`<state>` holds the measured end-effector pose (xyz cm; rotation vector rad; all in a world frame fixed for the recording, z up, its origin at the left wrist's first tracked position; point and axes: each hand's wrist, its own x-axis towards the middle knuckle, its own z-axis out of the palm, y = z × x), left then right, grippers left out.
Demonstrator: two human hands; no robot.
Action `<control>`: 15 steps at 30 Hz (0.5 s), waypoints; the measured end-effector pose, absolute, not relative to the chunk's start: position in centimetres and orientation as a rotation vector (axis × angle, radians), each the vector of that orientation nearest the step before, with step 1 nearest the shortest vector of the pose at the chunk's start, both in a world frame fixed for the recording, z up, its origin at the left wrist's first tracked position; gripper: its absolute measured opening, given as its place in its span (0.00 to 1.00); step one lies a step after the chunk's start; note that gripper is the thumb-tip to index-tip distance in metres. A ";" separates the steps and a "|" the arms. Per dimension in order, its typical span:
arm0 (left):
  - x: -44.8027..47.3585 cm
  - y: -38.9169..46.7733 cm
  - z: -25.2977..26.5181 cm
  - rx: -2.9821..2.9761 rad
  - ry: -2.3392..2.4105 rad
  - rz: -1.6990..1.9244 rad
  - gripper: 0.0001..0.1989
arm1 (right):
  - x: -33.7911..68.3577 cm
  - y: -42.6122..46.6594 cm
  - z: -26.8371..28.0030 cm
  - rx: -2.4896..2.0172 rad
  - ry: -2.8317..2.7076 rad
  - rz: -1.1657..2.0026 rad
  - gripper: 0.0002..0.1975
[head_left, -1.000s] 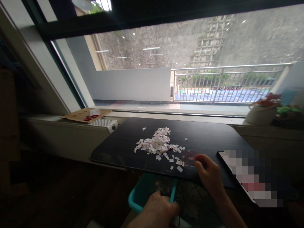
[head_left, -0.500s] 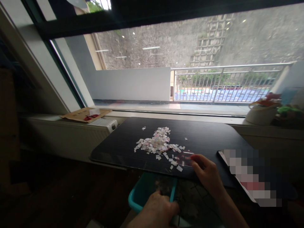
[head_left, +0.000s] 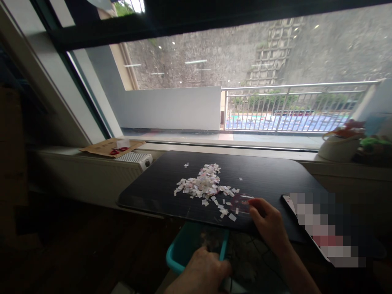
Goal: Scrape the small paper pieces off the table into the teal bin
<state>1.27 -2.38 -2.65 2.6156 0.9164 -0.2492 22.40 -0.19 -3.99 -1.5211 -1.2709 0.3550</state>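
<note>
Many small white paper scraps (head_left: 202, 183) lie heaped on the dark table (head_left: 260, 167), with looser ones trailing toward the near edge. My right hand (head_left: 268, 222) pinches a thin, see-through, round-looking piece of plastic (head_left: 240, 203) against the tabletop, beside the scattered scraps. Below the table edge is a teal bin (head_left: 173, 257). My left hand (head_left: 205, 267) is closed over its near right rim; the fingertips are partly hidden. Something dim and greyish shows inside the bin, too dark to make out.
A phone-like slab (head_left: 306, 228) with a blurred face lies at the table's right. Red-handled scissors (head_left: 119, 151) rest on a brown paper envelope (head_left: 98, 148) on the sill, above a radiator (head_left: 85, 175). A white pot (head_left: 338, 147) with plants stands at the right. Behind is a large window.
My right hand and the plastic piece have barely moved, and the paper heap looks the same. The whole view has shifted very slightly.
</note>
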 end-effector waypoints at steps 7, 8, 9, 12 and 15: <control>1.3 -2.2 -2.8 2.625 0.916 -0.233 0.11 | 22.4 -0.3 -3.8 -1.500 -1.382 0.352 0.08; 1.3 -2.2 -2.9 2.628 0.917 -0.234 0.11 | 22.4 -0.3 -3.8 -1.511 -1.366 0.341 0.07; 1.3 -2.1 -2.9 2.630 0.917 -0.234 0.11 | 22.4 -0.4 -3.9 -1.521 -1.334 0.325 0.07; 1.2 -2.1 -2.9 2.630 0.917 -0.236 0.12 | 22.5 -0.6 -4.0 -1.509 -1.243 0.289 0.07; 1.0 -2.1 -3.0 2.620 0.926 -0.234 0.11 | 22.7 -0.8 -4.0 -1.463 -1.271 0.339 0.07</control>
